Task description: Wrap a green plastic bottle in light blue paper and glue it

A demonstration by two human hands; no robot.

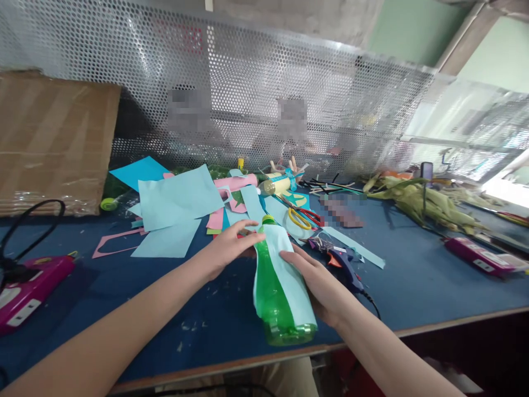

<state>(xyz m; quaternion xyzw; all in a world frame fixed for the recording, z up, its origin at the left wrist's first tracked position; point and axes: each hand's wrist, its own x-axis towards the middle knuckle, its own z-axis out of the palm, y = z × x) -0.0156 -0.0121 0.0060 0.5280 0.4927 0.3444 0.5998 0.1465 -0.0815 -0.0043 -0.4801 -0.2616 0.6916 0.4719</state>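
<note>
A green plastic bottle lies tilted in front of me, its yellow-green cap pointing away and its base near the table edge. A strip of light blue paper runs along it, and some green stays bare on the left. My left hand is closed on the upper left of the bottle, thumb by the paper's edge. Around the right side wraps my right hand, its fingers pressing the paper to the bottle. Some fingers of both hands are hidden. Just right of the bottle rests a dark blue glue gun with an orange trigger.
Scissors with yellow handles lie beyond my hands, among cut paper sheets. Corn husks lie at the right. Magenta power strips sit at both sides. Cardboard stands at the left, before a perforated metal screen.
</note>
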